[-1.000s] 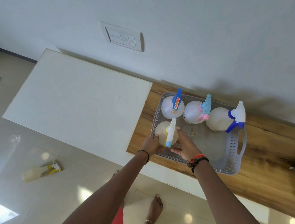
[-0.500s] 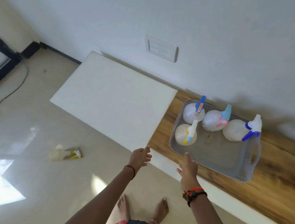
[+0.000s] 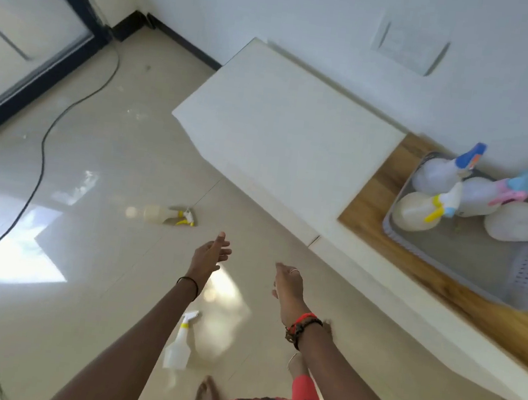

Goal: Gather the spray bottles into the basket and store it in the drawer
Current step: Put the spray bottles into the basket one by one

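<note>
Four spray bottles stand in the grey basket (image 3: pixel 525 278) at your right: one with a blue trigger head (image 3: pixel 439 173), one with a pink and light-blue head (image 3: pixel 485 197), one with a yellow trigger (image 3: pixel 419 210), and one with a dark blue trigger (image 3: pixel 519 224), all leaning close together at the basket's far end. The basket rests on the wooden shelf top (image 3: pixel 414 268), beside the white cabinet top (image 3: pixel 284 129).

Two more bottles lie on the tiled floor (image 3: pixel 80 277): one with a yellow trigger (image 3: pixel 162 214) ahead of your left hand, and a white one (image 3: pixel 180 345) close to your feet, partly hidden by your left forearm. A black cable (image 3: pixel 41 146) snakes across the floor at the left, well apart from both bottles. A switch plate (image 3: pixel 408 46) sits on the wall above the cabinet.

Your left hand (image 3: pixel 209 254) is stretched forward over the floor, fingers extended and loosely spread, holding nothing. Your right hand (image 3: pixel 289 281) is likewise open and empty, palm turned inward, with a ring visible and bracelets (image 3: pixel 302 327) at the wrist. Both hands are in the air, well short of the basket.
</note>
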`<action>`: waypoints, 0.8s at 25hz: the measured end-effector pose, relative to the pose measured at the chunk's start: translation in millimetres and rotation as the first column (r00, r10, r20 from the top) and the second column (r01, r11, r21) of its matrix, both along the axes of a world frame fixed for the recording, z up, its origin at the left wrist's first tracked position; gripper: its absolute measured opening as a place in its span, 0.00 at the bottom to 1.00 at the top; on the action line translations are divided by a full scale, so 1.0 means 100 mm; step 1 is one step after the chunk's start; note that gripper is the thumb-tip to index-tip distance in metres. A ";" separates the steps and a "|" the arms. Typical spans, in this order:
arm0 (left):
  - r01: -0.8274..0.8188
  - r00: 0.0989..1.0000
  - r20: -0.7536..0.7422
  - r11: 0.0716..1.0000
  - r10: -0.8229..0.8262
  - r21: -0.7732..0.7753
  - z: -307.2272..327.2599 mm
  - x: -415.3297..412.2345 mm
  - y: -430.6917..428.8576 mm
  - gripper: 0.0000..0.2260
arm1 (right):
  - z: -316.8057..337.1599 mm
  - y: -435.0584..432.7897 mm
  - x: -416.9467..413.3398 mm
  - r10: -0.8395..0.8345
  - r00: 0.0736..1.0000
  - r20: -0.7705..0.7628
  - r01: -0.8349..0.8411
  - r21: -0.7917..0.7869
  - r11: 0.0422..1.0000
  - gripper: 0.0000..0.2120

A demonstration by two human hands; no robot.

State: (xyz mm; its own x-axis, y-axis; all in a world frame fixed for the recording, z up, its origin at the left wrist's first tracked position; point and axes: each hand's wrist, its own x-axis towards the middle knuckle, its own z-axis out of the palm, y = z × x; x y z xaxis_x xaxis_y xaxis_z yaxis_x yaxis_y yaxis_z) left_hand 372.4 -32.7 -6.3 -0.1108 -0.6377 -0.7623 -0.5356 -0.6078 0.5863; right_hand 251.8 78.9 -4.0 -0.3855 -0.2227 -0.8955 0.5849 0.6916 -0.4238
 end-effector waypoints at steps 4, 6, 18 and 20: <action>0.002 1.000 0.007 0.998 -0.002 0.060 -0.23 1.01 0.04 0.20 | -0.20 -0.03 0.78 0.059 0.998 0.005 -0.059 0.029 0.998 0.10; 0.000 1.000 0.025 0.997 -0.002 0.080 -0.38 1.57 0.06 0.21 | -0.35 -0.03 1.17 0.084 0.996 0.001 -0.084 0.056 0.995 0.12; -0.140 0.977 0.186 0.971 0.104 0.194 -2.11 3.43 0.65 0.19 | -2.10 0.22 2.62 0.409 0.875 0.259 -0.464 0.201 0.863 0.28; -0.158 0.965 0.239 0.970 0.112 0.185 -2.59 3.51 0.80 0.17 | -2.62 0.23 2.77 0.463 0.846 0.266 -0.515 0.179 0.838 0.25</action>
State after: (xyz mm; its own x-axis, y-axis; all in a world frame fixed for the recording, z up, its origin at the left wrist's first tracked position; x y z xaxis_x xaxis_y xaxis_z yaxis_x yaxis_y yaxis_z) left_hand 723.8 47.3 -265.3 0.1552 -0.4658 -0.8712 -0.5442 -0.7763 0.3182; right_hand 528.5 101.5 -266.0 -0.0856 -0.1063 -0.9906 0.1977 0.9727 -0.1215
